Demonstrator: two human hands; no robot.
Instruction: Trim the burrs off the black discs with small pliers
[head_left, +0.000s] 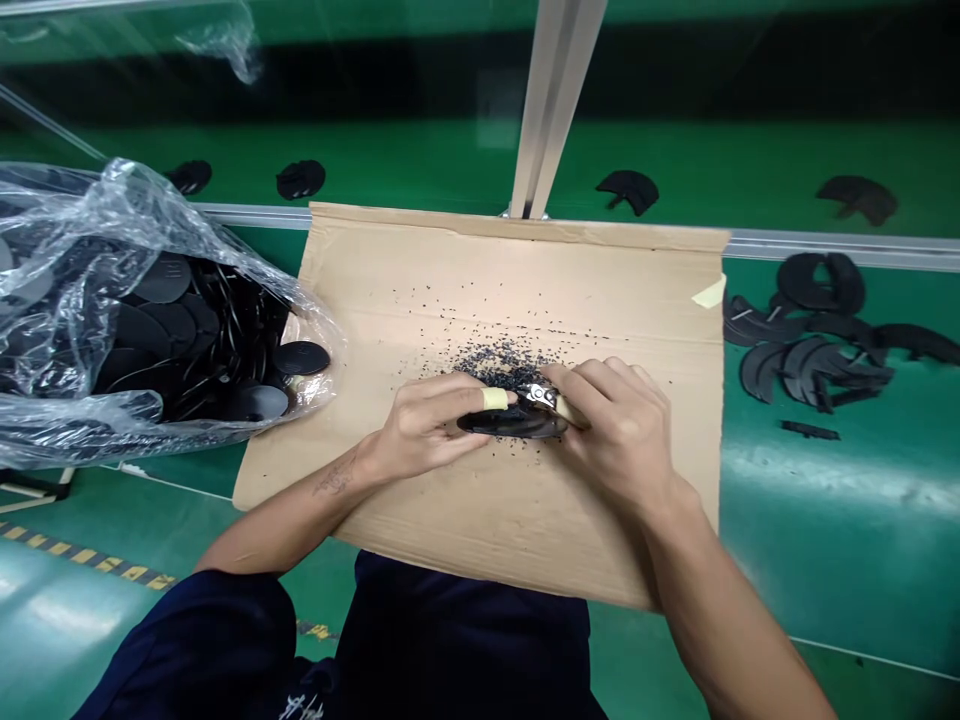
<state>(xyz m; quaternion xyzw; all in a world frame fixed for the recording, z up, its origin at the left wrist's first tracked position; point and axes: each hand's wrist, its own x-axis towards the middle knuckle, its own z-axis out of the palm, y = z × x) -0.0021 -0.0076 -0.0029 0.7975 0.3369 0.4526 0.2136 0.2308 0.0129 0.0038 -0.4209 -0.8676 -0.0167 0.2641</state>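
Far left, a clear plastic bag (pixel 90 200) slumps open on the green desk (pixel 787 500), stuffed with black discs (pixel 300 357). Just right of it is a flattened cardboard sheet (pixel 480 270), peppered with black crumbs (pixel 502 365) that pile up thickest right by the hands. The left hand (pixel 427 425) comes in from the lower left with its fingers curled, its grip clamped on a black disc (pixel 510 424), and there's yellow tape (pixel 493 398) around one finger. That disc lies with its long way running roughly left to right, low over the cardboard between both hands, right up against some small metal clippers (pixel 538 396). The right hand (pixel 619 430) is the nearer one to them, its grip closed around the clippers, wrist angled in from the lower right. Past the sheet, a loose heap of black cut pieces (pixel 810 350) sits on the desk.
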